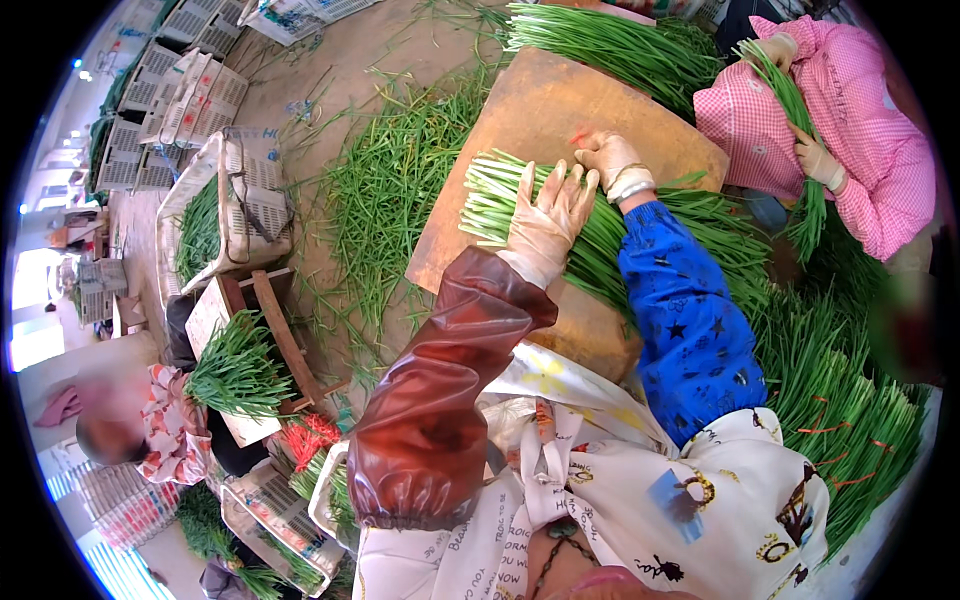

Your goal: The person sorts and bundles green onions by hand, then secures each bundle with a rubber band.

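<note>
While the left hand (548, 215), in a pale glove, lies across the bundle of green stalks (605, 245) with its fingers extended and slightly spread, the right hand (608, 160), gloved too, has its fingers curled in and their tips closed on a thin, blurred red strip (580, 135). Whether the left thumb grips any stalks cannot be told. The bundle rests on a worn brown board (590, 90), pale ends toward the left, leafy part running right beneath the blue sleeve (690, 315), which hides some of it.

Along the board's far edge lies a larger pile of stalks (625, 50), and the floor left of the board is strewn with loose green leaves (400, 175). To the right, a co-worker in pink check (865, 120) holds a bunch of stalks (785, 90) in gloved hands. Nearer, red-tied bundles (850, 410) crowd the person's right side. On the left stand a white crate (262, 185) with greens inside, a small heap of red ties (310, 440) and another person in a patterned top (172, 425).
</note>
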Action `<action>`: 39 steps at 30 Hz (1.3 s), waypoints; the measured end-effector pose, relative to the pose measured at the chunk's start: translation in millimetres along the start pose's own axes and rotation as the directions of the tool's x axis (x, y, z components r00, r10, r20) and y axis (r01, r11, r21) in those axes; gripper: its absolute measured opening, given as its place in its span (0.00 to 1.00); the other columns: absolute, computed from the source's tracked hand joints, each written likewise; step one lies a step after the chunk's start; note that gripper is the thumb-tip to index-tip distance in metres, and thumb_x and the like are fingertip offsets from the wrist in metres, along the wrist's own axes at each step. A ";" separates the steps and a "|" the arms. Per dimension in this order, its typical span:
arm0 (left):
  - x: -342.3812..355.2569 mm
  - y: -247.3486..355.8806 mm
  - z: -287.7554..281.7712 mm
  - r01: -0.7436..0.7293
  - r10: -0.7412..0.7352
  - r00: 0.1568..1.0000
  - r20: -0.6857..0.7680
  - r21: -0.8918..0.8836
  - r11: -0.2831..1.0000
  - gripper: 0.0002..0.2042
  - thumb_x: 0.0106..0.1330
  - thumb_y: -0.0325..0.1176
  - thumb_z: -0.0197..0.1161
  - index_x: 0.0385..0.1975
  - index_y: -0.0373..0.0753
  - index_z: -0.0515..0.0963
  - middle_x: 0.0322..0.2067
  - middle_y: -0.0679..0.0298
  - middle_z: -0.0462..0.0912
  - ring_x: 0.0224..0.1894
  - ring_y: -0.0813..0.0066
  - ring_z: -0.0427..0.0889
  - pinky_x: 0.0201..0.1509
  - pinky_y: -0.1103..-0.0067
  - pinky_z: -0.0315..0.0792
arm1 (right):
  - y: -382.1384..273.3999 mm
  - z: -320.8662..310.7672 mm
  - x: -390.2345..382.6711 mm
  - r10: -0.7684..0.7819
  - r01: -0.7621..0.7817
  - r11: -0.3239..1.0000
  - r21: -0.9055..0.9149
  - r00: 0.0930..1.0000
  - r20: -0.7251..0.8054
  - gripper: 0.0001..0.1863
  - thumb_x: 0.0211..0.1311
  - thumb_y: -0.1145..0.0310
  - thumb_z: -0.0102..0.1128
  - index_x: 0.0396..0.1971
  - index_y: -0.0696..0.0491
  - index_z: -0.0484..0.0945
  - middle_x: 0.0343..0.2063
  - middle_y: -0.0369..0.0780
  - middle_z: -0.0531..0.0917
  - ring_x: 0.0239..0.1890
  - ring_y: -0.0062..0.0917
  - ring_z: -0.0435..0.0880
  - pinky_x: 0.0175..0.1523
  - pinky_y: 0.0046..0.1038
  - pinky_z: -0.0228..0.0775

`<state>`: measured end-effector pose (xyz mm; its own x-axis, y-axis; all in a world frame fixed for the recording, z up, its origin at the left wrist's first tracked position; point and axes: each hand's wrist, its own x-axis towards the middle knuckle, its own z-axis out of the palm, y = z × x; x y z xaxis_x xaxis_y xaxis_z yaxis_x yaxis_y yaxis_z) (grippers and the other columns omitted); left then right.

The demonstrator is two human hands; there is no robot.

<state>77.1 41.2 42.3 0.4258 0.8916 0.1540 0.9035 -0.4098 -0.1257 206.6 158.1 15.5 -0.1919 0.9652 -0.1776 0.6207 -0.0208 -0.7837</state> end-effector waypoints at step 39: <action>-110.5 -15.6 24.5 -0.269 0.319 0.944 0.089 -0.353 0.896 0.20 0.51 0.31 0.53 0.47 0.50 0.70 0.32 0.69 0.74 0.30 0.70 0.74 0.28 0.77 0.71 | -35.5 27.6 -76.8 -0.298 0.342 0.940 0.014 0.837 -0.458 0.05 0.53 0.72 0.53 0.30 0.50 0.70 0.27 0.36 0.81 0.28 0.34 0.80 0.32 0.33 0.70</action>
<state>14.8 -46.2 3.2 0.6855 0.7279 0.0180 0.7120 -0.6753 0.1921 178.4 77.5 40.6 0.0029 0.9340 0.3573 0.5068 0.3067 -0.8057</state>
